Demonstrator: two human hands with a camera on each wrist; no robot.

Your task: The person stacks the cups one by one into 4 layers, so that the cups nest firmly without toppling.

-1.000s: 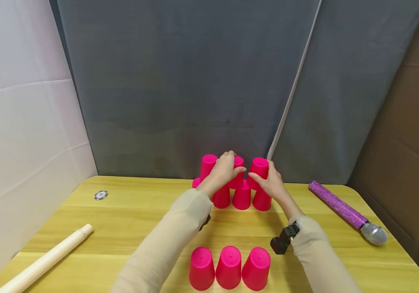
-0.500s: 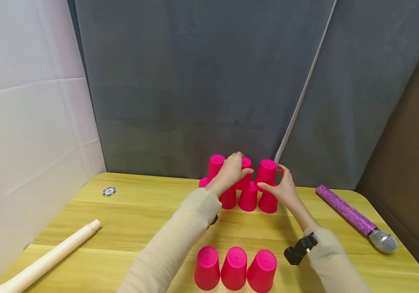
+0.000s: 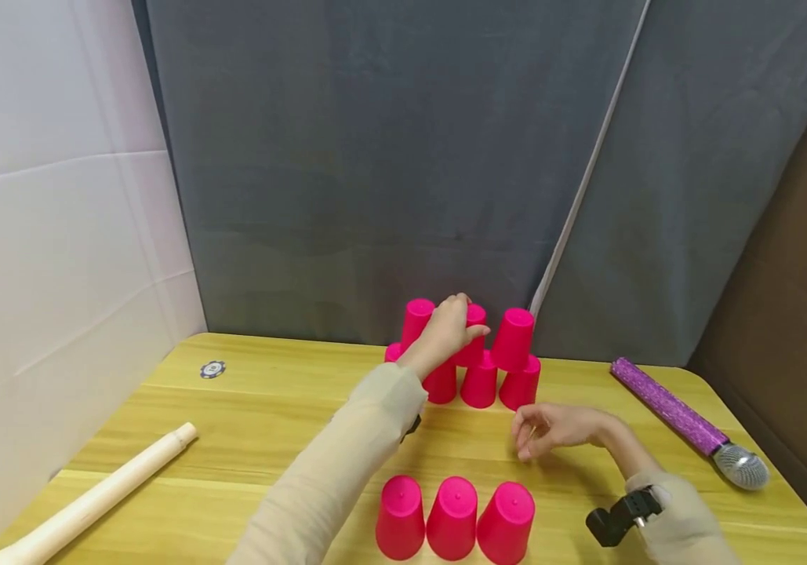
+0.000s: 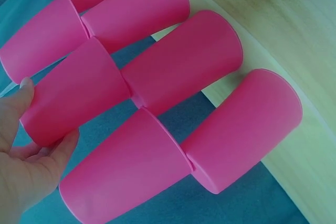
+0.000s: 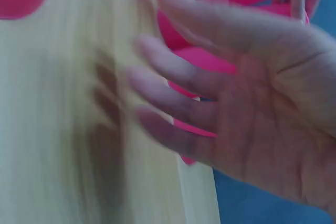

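Note:
At the back of the yellow table [image 3: 269, 408] stands a two-tier stack of upside-down pink cups [image 3: 481, 383]. My left hand [image 3: 448, 329] grips the middle cup of the upper tier [image 3: 474, 315]; in the left wrist view the left hand [image 4: 48, 111] has thumb and fingers round that cup [image 4: 79, 95]. The right upper cup [image 3: 514, 337] stands free. My right hand [image 3: 537, 430] hovers over the table in front of the stack, fingers relaxed, holding nothing. Blurred in the right wrist view, the right hand [image 5: 210, 93] is spread wide. Three more pink cups [image 3: 452, 518] stand in a row near me.
A pale wooden rod [image 3: 85, 502] lies at the front left and a poker chip [image 3: 212, 369] at the back left. A purple glitter microphone [image 3: 685, 420] lies at the right. A grey curtain [image 3: 375, 157] hangs close behind the stack.
My right hand has let go of the right upper cup and drawn back toward me, low over the table. The left hand stays on the middle upper cup.

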